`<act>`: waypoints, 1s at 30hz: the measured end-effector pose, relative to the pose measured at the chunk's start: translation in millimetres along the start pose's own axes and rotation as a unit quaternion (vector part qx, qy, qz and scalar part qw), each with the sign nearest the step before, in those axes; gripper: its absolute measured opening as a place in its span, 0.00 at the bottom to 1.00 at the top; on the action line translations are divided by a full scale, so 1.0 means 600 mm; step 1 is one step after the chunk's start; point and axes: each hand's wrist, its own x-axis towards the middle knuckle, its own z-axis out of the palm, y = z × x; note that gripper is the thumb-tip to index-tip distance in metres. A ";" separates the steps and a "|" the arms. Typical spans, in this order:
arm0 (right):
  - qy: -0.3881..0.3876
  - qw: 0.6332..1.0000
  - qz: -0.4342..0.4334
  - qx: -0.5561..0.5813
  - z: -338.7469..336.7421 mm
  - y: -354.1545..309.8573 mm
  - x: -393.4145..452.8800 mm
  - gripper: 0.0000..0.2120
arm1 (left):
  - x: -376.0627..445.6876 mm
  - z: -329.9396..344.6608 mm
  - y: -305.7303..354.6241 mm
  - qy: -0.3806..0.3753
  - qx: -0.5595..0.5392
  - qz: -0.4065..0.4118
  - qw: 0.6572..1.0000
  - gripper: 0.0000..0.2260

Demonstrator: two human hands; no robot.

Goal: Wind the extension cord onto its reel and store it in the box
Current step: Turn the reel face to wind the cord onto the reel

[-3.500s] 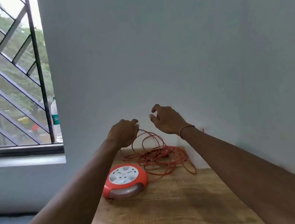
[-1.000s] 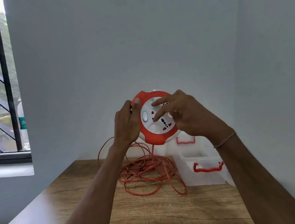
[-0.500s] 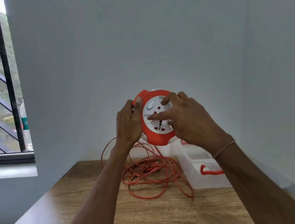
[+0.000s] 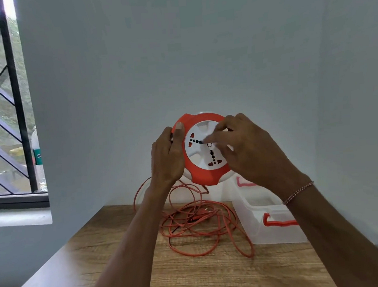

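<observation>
Reel [image 4: 205, 171], frame centre: left hand [image 4: 166, 158] gripped its rim, right hand [image 4: 249, 152] fingers pressed its face; cord [image 4: 203, 228] loose on table [image 4: 216, 277].

Wooden table [image 4: 216, 274], barred window [image 4: 1, 101], bottle [image 4: 37, 159]

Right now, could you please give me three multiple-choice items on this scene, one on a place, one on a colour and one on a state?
1. Where does the box stand?
A. on the table, right of the loose cord
B. on the windowsill
C. on the floor

2. What colour are the box handles?
A. blue
B. red
C. black

3. How is the reel held?
A. flat on the table
B. inside the box
C. raised on edge, left hand on its rim, right hand on its white face

Answers:
1 A, the box sits on the wood beside the cord pile.
2 B, both handles show red.
3 C, the reel is held above the table between both hands.
</observation>
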 end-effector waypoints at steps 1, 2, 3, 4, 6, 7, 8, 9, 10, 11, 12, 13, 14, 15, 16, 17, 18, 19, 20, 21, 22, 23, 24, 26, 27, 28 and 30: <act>-0.020 1.000 -0.012 0.004 -0.001 0.001 0.000 0.16 | 0.001 -0.001 0.001 0.000 0.003 0.002 1.000 0.20; -0.043 0.999 -0.017 0.008 -0.001 0.000 0.000 0.18 | 0.001 -0.001 0.003 0.000 0.007 0.005 1.000 0.20; -0.061 0.998 -0.019 0.010 -0.002 -0.004 0.000 0.20 | 0.001 -0.001 0.003 -0.001 0.009 0.009 1.000 0.20; -0.074 0.997 -0.018 0.006 -0.001 -0.008 -0.001 0.22 | 0.000 -0.002 0.004 -0.003 0.008 0.011 1.000 0.20; -0.090 0.996 -0.017 -0.016 0.000 -0.016 -0.002 0.25 | -0.003 -0.001 0.005 -0.004 0.003 0.010 1.000 0.20; -0.094 0.995 -0.018 -0.028 0.000 -0.020 -0.003 0.26 | -0.004 -0.001 0.006 -0.005 0.003 0.010 1.000 0.21; -0.094 0.995 -0.020 -0.039 0.000 -0.023 -0.004 0.27 | -0.003 -0.001 0.006 -0.006 0.005 0.012 1.000 0.21; -0.091 0.994 -0.023 -0.053 0.000 -0.024 -0.005 0.27 | -0.003 -0.001 0.006 -0.005 0.009 0.017 1.000 0.21; -0.089 0.993 -0.025 -0.069 0.001 -0.026 -0.005 0.27 | -0.002 -0.002 0.006 -0.004 0.011 0.021 1.000 0.20; -0.085 0.992 -0.025 -0.084 0.001 -0.027 -0.005 0.27 | -0.001 -0.002 0.006 -0.003 0.012 0.023 1.000 0.20; -0.083 0.992 -0.022 -0.097 0.002 -0.027 -0.005 0.28 | -0.001 -0.002 0.006 -0.003 0.012 0.024 1.000 0.20; -0.078 0.991 -0.018 -0.105 0.004 -0.026 -0.005 0.29 | 0.000 -0.001 0.006 -0.005 0.010 0.023 1.000 0.19; -0.072 0.991 -0.014 -0.108 0.006 -0.024 -0.005 0.30 | -0.001 0.000 0.007 -0.008 0.007 0.023 1.000 0.19; -0.061 0.992 -0.009 -0.108 0.008 -0.022 -0.007 0.29 | -0.002 0.001 0.007 -0.010 0.005 0.023 1.000 0.19; -0.049 0.993 -0.005 -0.106 0.010 -0.018 -0.008 0.29 | -0.003 0.002 0.007 -0.011 0.004 0.024 1.000 0.19; -0.037 0.994 0.001 -0.103 0.012 -0.015 -0.010 0.28 | -0.003 0.003 0.007 -0.011 0.005 0.026 1.000 0.19; -0.024 0.995 0.008 -0.100 0.014 -0.013 -0.012 0.27 | -0.003 0.004 0.007 -0.012 0.006 0.028 1.000 0.19; -0.010 0.995 0.018 -0.096 0.016 -0.011 -0.013 0.26 | -0.003 0.004 0.008 -0.013 0.005 0.028 1.000 0.19; 0.005 0.995 0.030 -0.091 0.018 -0.011 -0.014 0.26 | -0.003 0.005 0.008 -0.013 0.003 0.027 1.000 0.19; 0.017 0.995 0.044 -0.085 0.020 -0.012 -0.015 0.27 | -0.003 0.005 0.008 -0.011 0.003 0.028 1.000 0.19; 0.027 0.995 0.059 -0.078 0.022 -0.013 -0.014 0.28 | -0.003 0.005 0.007 -0.008 0.004 0.030 1.000 0.19; 0.033 0.994 0.074 -0.067 0.023 -0.015 -0.012 0.29 | -0.002 0.006 0.007 -0.005 0.005 0.032 0.999 0.20; 0.036 0.994 0.091 -0.050 0.024 -0.017 -0.010 0.31 | -0.001 0.006 0.006 -0.005 0.005 0.031 0.999 0.20; 0.039 0.993 0.114 -0.010 0.025 -0.020 -0.007 0.31 | 0.000 0.005 0.005 -0.007 0.005 0.027 1.000 0.19; 0.041 0.993 0.115 0.000 0.025 -0.021 -0.007 0.30 | 0.000 0.005 0.004 -0.007 0.004 0.025 1.000 0.18; 0.044 0.993 0.110 0.000 0.023 -0.021 -0.007 0.28 | 0.001 0.005 0.003 -0.006 0.003 0.025 1.000 0.18; 0.059 0.994 0.087 -0.008 0.017 -0.019 -0.007 0.24 | 0.002 0.005 0.002 -0.003 0.003 0.025 1.000 0.18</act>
